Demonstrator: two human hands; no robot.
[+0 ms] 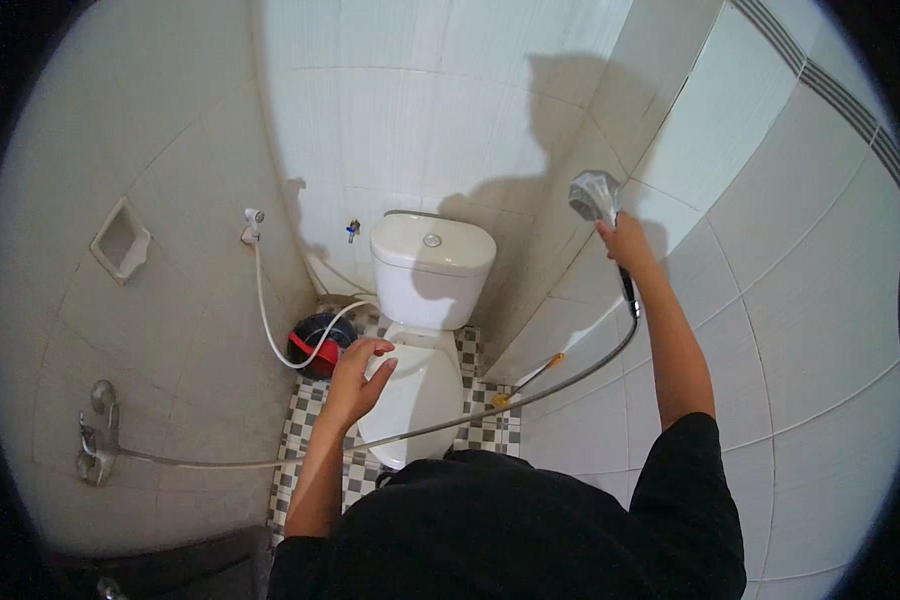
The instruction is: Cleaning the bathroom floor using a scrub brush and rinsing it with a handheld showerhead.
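My right hand (628, 241) grips the handle of a chrome handheld shower head (594, 193), raised beside the right tiled wall. From the handle a metal shower hose (555, 388) sags across in front of me to the mixer tap (101, 439) on the left wall. Nothing is in my left hand (361, 381), which hovers over the toilet with thumb and fingers apart. Below it lies the closed white toilet lid (416, 401), and behind that stands the cistern (433, 262) with a round flush button on top. No water is seen coming from the shower head.
A white bidet sprayer (253, 217) hangs on the left wall, its hose looping past a dark bucket (316, 328) with a red dipper (321, 358). A yellow-ended brush or stick (534, 376) leans at right. A soap dish (122, 241) and blue-handled valve (352, 229) are wall-mounted. The floor (300, 427) is checkered.
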